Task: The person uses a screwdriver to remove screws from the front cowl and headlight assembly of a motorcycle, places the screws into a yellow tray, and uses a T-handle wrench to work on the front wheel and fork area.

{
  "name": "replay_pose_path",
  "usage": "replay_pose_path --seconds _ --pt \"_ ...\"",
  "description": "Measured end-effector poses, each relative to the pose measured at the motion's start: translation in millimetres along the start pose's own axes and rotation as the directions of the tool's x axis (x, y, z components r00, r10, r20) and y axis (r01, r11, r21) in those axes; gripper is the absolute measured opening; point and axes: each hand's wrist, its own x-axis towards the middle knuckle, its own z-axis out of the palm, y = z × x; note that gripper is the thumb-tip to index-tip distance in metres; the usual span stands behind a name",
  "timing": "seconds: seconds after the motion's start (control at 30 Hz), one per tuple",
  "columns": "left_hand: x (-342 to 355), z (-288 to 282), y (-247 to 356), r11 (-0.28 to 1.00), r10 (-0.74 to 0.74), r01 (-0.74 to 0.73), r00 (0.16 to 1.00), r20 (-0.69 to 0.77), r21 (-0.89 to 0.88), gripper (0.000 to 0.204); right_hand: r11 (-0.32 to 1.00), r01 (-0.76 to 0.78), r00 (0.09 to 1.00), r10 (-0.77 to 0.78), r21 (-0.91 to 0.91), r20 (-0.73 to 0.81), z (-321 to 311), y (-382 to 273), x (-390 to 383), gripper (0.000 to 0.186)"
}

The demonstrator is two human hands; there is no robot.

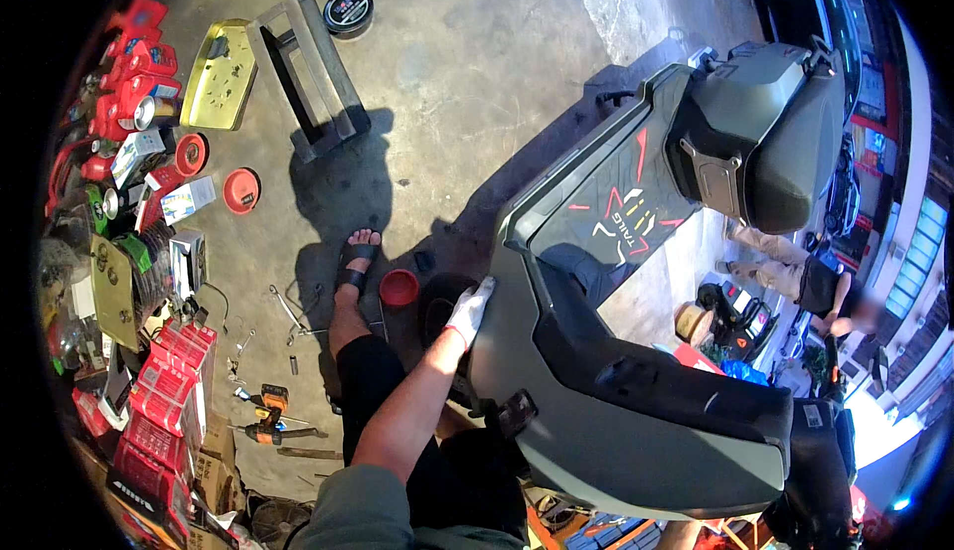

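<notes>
A large dark grey scooter (616, 451) fills the right half of the head view, with its patterned floor mat (626, 217) and a bulky grey box-shaped end (775, 143). My left hand (471, 310), in a white work glove, lies against the edge of its grey side panel, fingers stretched along it. Beside that hand is a dark wheel (444, 307), partly covered by the panel. Of my right arm, only a piece of forearm (681, 535) shows at the lower edge; the scooter body hides the hand.
An orange-black cordless drill (266, 416) and wrenches (288, 316) lie on the floor at left. Red bowls (399, 288), a yellow tray (221, 73), a grey metal frame (310, 73) and stacked red boxes (164, 386) surround my feet. A person (820, 277) is at far right.
</notes>
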Motion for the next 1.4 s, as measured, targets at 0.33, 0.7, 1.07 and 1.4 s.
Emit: replay_pose_path --seconds 0.33,0.7,1.07,1.4 --pt "-142 -4 -51 0.987 0.062 -0.072 0.995 -0.075 -0.146 0.066 0.996 -0.075 0.996 0.073 0.048 0.050 -4 -8 -5 0.052" --pt "-119 11 -64 0.905 0.133 -0.212 0.965 -0.227 -0.370 0.041 0.989 -0.093 0.988 0.078 0.113 0.137 -9 -15 8 0.053" --pt "-183 52 -60 0.723 0.253 -0.332 0.943 -0.214 -0.606 0.053 0.976 -0.095 0.969 0.045 0.197 0.244 1 -24 18 0.053" --pt "-240 111 -83 0.631 0.370 -0.536 0.844 -0.389 -0.562 0.053 0.956 -0.079 0.953 -0.011 0.283 0.304 -9 -27 26 0.051"
